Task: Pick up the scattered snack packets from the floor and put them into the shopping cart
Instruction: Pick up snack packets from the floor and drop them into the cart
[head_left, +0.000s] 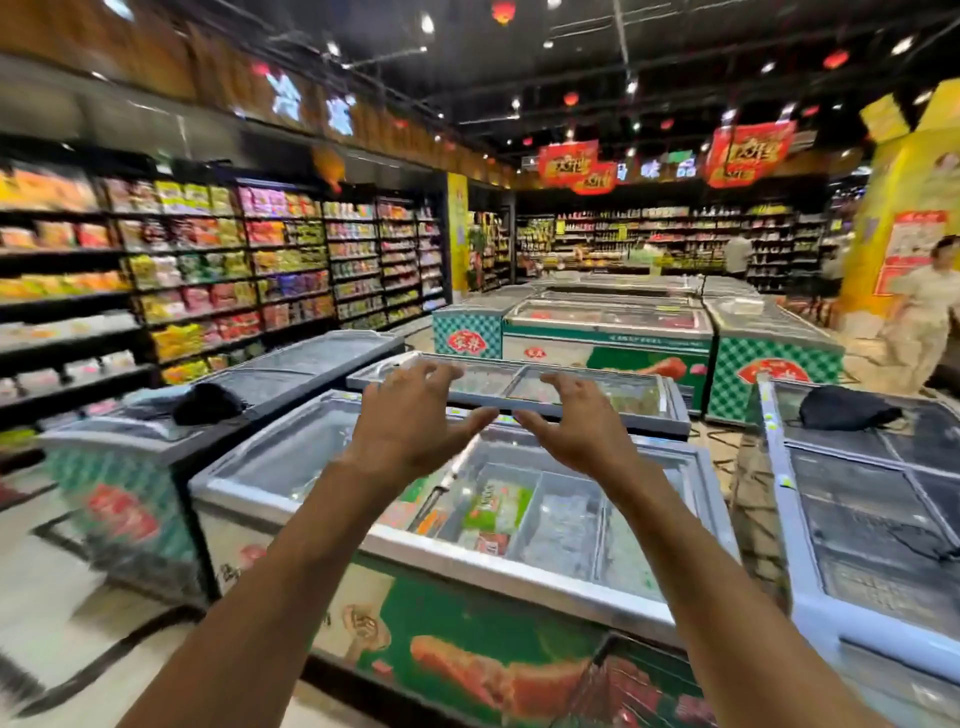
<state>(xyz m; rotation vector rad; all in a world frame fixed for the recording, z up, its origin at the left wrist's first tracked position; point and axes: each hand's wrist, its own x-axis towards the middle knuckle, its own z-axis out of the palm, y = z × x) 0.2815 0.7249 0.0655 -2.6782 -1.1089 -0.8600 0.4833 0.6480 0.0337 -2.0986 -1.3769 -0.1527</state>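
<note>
Both my arms are stretched forward at chest height over a chest freezer. My left hand (410, 415) and my right hand (576, 421) hover side by side with fingers spread and loosely bent, and neither holds anything. At the bottom right, between my forearms, shows the wire rim of the shopping cart (618, 675), with red packets (631, 683) visible inside it. No snack packets on the floor are in view. The picture is blurred.
Glass-topped chest freezers (545, 525) fill the middle of the aisle, more of them behind and to the right. Shelves of snack packets (218, 270) line the left wall. A black bag (208, 402) lies on the left freezer. A person (924, 317) walks at the far right.
</note>
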